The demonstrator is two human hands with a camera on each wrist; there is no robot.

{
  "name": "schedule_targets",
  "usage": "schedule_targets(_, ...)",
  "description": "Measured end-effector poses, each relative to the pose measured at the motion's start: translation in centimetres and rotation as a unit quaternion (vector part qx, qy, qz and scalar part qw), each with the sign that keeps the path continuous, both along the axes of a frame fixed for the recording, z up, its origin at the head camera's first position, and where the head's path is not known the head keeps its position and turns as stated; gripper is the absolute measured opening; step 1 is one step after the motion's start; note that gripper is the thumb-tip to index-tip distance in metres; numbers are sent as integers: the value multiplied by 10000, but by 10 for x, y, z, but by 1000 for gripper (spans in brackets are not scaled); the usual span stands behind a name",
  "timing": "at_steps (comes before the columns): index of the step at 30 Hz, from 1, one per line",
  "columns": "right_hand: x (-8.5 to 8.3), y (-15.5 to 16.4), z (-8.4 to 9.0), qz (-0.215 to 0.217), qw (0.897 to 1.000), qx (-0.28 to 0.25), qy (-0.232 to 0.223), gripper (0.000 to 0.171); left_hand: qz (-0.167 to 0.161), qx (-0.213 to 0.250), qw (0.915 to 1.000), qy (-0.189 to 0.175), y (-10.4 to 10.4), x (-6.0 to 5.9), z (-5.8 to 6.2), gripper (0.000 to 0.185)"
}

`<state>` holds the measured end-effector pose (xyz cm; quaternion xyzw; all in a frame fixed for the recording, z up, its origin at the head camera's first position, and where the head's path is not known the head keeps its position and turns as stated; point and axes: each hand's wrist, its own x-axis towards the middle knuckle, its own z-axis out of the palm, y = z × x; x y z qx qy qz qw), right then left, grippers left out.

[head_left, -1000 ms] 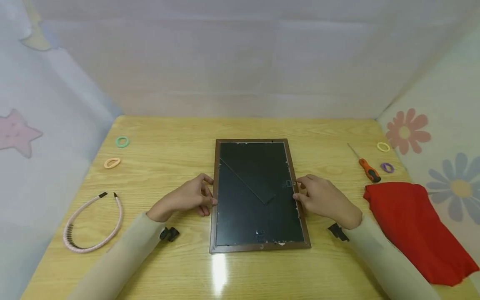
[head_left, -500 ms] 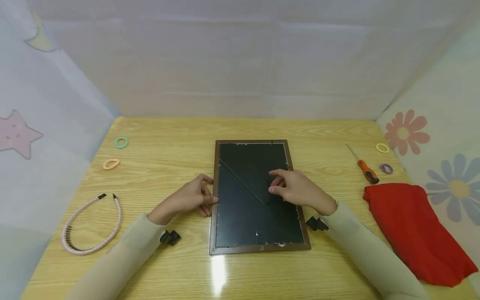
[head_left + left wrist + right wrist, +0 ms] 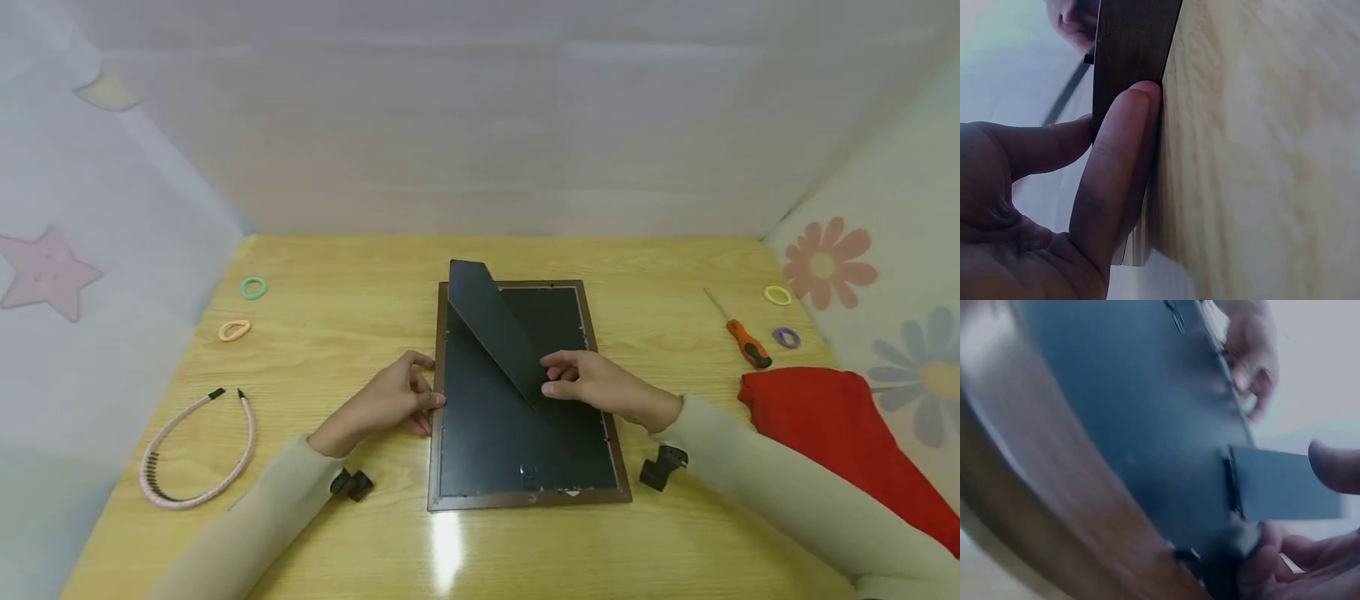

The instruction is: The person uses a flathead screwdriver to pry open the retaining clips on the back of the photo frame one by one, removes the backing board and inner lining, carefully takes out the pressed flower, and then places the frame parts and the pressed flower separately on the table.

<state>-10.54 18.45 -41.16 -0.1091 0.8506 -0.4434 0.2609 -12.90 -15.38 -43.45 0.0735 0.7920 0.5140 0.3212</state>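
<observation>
A brown picture frame lies face down on the wooden table, its black backing board upward. The black stand leg is tilted up from the board, its free end rising past the frame's top left corner. My left hand holds the frame's left edge. In the left wrist view, its fingers press along the side of the frame. My right hand pinches the stand leg near its hinge. In the right wrist view, the leg stands out from the board between thumb and fingers.
A pink headband and green and orange hair ties lie on the left. On the right are an orange-handled screwdriver, yellow and purple hair ties, and a red cloth. Fabric walls surround the table.
My right hand has moved from the frame's right edge inward to the stand leg, and the leg has swung up from the board. My left hand stays at the left edge.
</observation>
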Motion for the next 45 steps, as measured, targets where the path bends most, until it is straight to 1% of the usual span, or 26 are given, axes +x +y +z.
schedule_targets(2,5,-10,-2,171,9977,435,500,58,80,-45,10000,-19,-3,3,0,62)
schedule_targets(3,8,-16,-3,289,9933,726,857,60,99,-50,9999,-13,-4,4,0,61)
schedule_targets(4,11,-21,-4,379,9858,1063,1242,63,103,-67,9999,12,-5,5,0,61)
schedule_targets(5,14,-26,-5,494,9745,1423,1662,67,112,-78,9999,36,-6,6,1,61)
schedule_targets(7,19,-33,-7,713,9453,2059,2426,74,163,-66,9998,58,-7,7,2,61)
schedule_targets(9,22,-38,-9,815,9186,2454,2989,78,160,-66,9998,101,-7,8,2,60)
schedule_targets(10,22,-39,-10,850,9076,2578,3202,78,179,-77,9998,105,-7,9,3,60)
schedule_targets(11,22,-40,-12,865,8978,2674,3390,76,180,-86,9997,112,-7,9,3,60)
schedule_targets(12,22,-41,-12,870,8913,2727,3516,74,182,-94,9997,113,-7,9,4,61)
schedule_targets(13,21,-42,-13,851,8873,2760,3595,72,191,-103,9997,108,-7,9,4,61)
schedule_targets(20,12,-44,-16,662,8722,2789,3964,49,127,-316,9992,188,-4,6,6,67)
schedule_targets(23,10,-43,-18,529,8699,2684,4103,46,88,-352,9991,215,-4,4,5,69)
schedule_targets(29,12,-41,-18,318,8766,2447,4130,53,66,-163,9997,153,-7,4,2,66)
schedule_targets(32,13,-40,-17,261,8770,2365,4175,57,55,-90,9998,157,-8,5,2,65)
schedule_targets(37,14,-36,-15,241,8784,2281,4192,58,90,-155,9997,170,-6,7,3,63)
schedule_targets(42,12,-29,-11,217,8682,2139,4472,55,111,-260,9992,289,-3,8,3,59)
schedule_targets(45,11,-27,-6,147,8672,2072,4527,54,130,-256,9990,345,-4,7,2,59)
